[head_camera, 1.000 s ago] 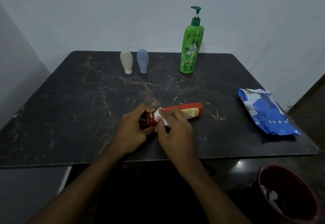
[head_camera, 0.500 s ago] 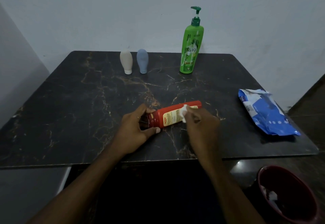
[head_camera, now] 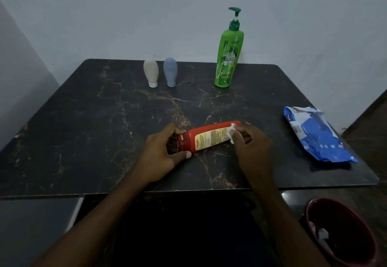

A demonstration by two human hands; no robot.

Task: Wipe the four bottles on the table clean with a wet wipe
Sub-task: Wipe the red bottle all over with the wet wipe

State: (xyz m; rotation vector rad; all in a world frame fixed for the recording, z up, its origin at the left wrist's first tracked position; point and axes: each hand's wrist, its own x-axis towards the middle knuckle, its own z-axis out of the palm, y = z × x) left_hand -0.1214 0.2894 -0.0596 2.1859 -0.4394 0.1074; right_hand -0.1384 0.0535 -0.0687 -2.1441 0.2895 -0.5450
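While the right hand's (head_camera: 254, 147) fingers pinched a small white wet wipe (head_camera: 232, 133) against the base end of the red plastic bottle (head_camera: 207, 138), lying on its side near the dark marble table's (head_camera: 83, 132) front edge, the left hand (head_camera: 162, 154) gripped its cap end. Beige squeeze bottle (head_camera: 150, 73), blue-grey squeeze bottle (head_camera: 170, 71) & green pump bottle (head_camera: 228, 57) stood upright at the back; blue wipes pack (head_camera: 318, 136) lay well apart, on the right.
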